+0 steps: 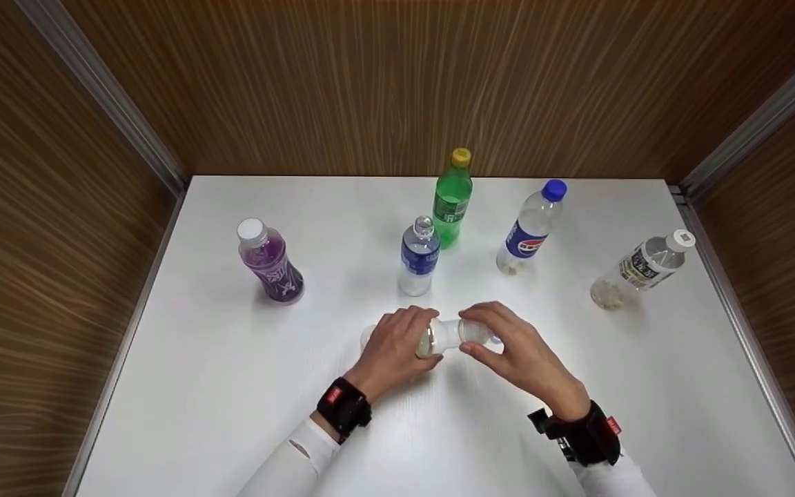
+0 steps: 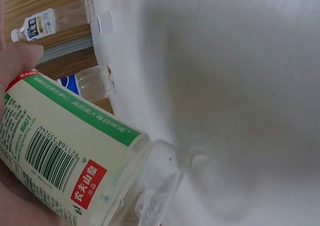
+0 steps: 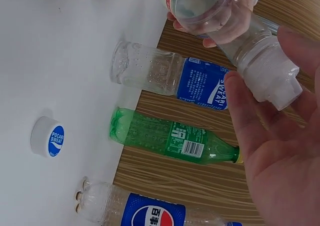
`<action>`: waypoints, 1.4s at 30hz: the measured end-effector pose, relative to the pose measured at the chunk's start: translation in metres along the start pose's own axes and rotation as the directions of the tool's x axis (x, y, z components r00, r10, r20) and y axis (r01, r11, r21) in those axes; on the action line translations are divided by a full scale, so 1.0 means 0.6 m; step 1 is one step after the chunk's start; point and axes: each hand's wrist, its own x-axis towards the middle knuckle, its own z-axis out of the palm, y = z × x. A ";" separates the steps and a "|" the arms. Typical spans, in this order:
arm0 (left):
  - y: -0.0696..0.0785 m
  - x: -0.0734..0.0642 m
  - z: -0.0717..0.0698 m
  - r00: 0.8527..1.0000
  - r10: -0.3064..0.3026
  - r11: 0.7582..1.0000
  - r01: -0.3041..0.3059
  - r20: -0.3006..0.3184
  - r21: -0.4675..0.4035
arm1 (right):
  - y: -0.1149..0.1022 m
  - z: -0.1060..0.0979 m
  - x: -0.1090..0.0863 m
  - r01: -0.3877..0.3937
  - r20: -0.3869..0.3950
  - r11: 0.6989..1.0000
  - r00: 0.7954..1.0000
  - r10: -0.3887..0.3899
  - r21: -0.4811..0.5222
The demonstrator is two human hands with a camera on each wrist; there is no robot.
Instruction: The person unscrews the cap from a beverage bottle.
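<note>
My left hand (image 1: 397, 342) grips a clear plastic bottle (image 2: 75, 151) around its cream label with a green band. It lies nearly level above the white table, its capped end pointing right. The fingers and thumb of my right hand (image 1: 518, 352) are curled around that end, at the translucent cap (image 3: 272, 75). Just beyond the hands stands an uncapped Pocari Sweat bottle (image 1: 419, 257) with a blue label. Its white and blue cap (image 3: 47, 137) lies on the table, mostly hidden behind my right hand in the head view.
A green bottle (image 1: 453, 200) with a yellow cap stands at the back. To the right are a Pepsi bottle (image 1: 528, 231) and a white-capped clear bottle (image 1: 639, 269). A purple bottle (image 1: 272, 266) stands left. Wood-grain panels (image 1: 397, 83) border the white table (image 1: 183, 386).
</note>
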 end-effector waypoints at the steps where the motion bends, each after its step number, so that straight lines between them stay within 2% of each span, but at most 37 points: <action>1: 0.000 0.000 0.000 1.000 0.014 0.999 -0.013 -0.019 0.037 | 0.000 0.001 0.000 -0.017 -0.012 1.000 1.000 0.017 -0.007; 7: 0.001 0.000 0.002 0.991 0.081 0.970 -0.053 -0.107 0.237 | 0.002 0.007 -0.003 -0.105 -0.069 0.994 0.992 0.105 0.001; 11: 0.003 0.000 0.001 0.989 0.087 0.958 -0.050 -0.121 0.282 | 0.001 0.007 -0.003 -0.112 -0.036 0.993 0.993 0.113 0.025; 17: 0.002 -0.003 -0.001 0.993 0.065 0.971 -0.040 -0.099 0.236 | 0.000 0.004 -0.002 -0.060 -0.012 0.997 0.998 0.060 0.052; 29: -0.001 -0.007 -0.001 0.997 0.048 0.989 -0.039 -0.063 0.142 | 0.003 0.000 -0.006 0.026 -0.015 0.999 1.000 -0.026 0.027; 36: -0.002 -0.008 -0.001 0.997 0.037 0.995 -0.031 -0.066 0.091 | -0.002 -0.003 -0.007 0.034 -0.015 0.999 0.999 -0.034 0.006; 42: -0.008 -0.008 -0.001 0.995 0.031 0.998 -0.025 -0.094 0.059 | -0.002 -0.005 -0.007 0.065 -0.042 0.998 0.997 -0.064 0.017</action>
